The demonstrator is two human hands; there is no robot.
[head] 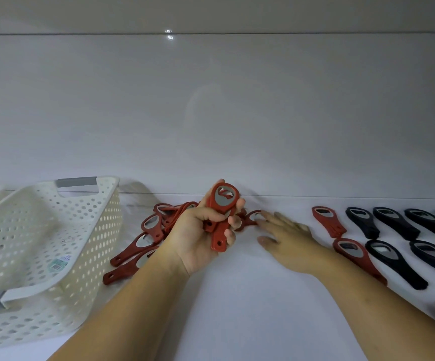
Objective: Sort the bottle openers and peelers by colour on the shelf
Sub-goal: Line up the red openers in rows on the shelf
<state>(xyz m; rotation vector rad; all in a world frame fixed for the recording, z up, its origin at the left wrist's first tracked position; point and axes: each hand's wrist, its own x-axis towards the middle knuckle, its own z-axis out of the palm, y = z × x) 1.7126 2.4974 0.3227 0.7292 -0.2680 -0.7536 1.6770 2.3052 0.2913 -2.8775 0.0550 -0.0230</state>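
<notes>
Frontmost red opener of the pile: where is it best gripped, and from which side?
Grip the frontmost red opener by its narrow handle end, from above: that end lies free on the shelf, while its head runs partly behind the left hand's wrist.

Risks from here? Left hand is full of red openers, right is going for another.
1. The left hand grips several red bottle openers as one uneven bunch. Adding another may loosen the grip and spill some.
2. The right hand is motion-blurred, fingers flat at a loose red opener. A quick reach could knock it away.
3. The right forearm lies close to the sorted black bottle openers and could disturb the rows on the way back.
</notes>
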